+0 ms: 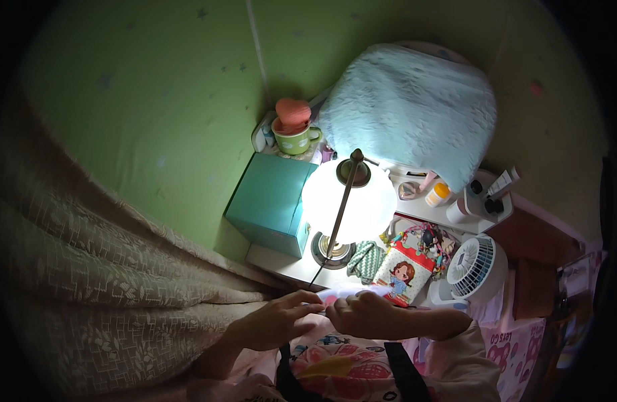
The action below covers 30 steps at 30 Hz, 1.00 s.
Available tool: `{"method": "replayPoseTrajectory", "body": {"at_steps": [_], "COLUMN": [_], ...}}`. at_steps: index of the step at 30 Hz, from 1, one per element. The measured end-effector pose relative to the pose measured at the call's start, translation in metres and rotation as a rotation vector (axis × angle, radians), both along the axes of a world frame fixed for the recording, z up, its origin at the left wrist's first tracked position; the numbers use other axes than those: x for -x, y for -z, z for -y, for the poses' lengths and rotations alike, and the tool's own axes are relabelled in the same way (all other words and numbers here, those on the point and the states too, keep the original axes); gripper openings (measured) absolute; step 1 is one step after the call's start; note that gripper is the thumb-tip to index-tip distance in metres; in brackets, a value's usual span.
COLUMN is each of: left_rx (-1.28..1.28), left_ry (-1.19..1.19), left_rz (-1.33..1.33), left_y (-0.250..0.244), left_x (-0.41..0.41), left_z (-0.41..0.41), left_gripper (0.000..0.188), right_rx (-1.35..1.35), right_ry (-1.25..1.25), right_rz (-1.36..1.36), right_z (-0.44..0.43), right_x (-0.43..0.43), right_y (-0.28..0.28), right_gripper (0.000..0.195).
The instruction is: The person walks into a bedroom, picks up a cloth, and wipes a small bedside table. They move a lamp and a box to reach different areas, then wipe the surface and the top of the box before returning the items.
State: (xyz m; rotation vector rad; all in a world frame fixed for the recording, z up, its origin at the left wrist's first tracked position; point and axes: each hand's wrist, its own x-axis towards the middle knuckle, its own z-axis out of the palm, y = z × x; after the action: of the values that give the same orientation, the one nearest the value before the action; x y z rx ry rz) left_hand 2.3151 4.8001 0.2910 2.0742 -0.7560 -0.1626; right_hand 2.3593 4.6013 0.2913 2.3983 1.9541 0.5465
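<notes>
My left hand [283, 317] and my right hand [363, 314] meet low in the view, close to my chest. Between them is a thin, pale, shiny thing with a pink patch, perhaps a plastic sheet or pouch [344, 292]. The fingers of my right hand are curled over its near edge. My left thumb and fingers pinch its left end. The hands hide much of it, so its exact kind is unclear. Just beyond stands a lit table lamp [349, 206] with a white shade and a dark pull cord hanging towards my left hand.
A teal box [273, 201] and a green mug [294, 140] stand left of the lamp. On the right are a red-and-white illustrated case [406, 274], a white fan [471, 269] and an orange-capped bottle [438, 194]. A blue cloth [414, 110] hangs behind; a curtain [112, 281] borders the left.
</notes>
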Motion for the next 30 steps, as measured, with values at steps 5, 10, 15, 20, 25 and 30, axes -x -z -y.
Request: {"method": "replayPoseTrajectory", "body": {"at_steps": [5,10,15,20,25,30], "left_rx": [-0.035,-0.067,-0.057,-0.036,-0.15,-0.044], "left_ry": [-0.084,-0.04,-0.105,-0.098,-0.081,-0.006], "left_rz": [0.005,0.094,-0.019,-0.066,-0.164,-0.329], "left_y": [0.043,0.073,0.109,0.158,0.204,0.244], "left_x": [-0.005,0.005,0.005,-0.003,-0.006,-0.002], "left_z": [0.02,0.015,0.013,0.025,0.039,0.039], "left_gripper": [0.017,0.006,0.008,0.01,0.013,0.014], "right_rx": [0.031,-0.039,-0.541,-0.615,-0.695,-0.25], "right_ry": [0.007,0.202,0.338,0.735,1.034,1.15], "right_rz": [-0.272,-0.886,-1.482,-1.649,-1.606,-1.591], "right_z": [0.0,0.014,0.027,0.028,0.025,0.06], "right_x": [0.013,0.024,0.056,0.077,0.096,0.115], "right_y": [0.033,0.077,0.12,0.171,0.216,0.219], "right_gripper": [0.007,0.025,0.059,0.064,0.061,0.043]}}
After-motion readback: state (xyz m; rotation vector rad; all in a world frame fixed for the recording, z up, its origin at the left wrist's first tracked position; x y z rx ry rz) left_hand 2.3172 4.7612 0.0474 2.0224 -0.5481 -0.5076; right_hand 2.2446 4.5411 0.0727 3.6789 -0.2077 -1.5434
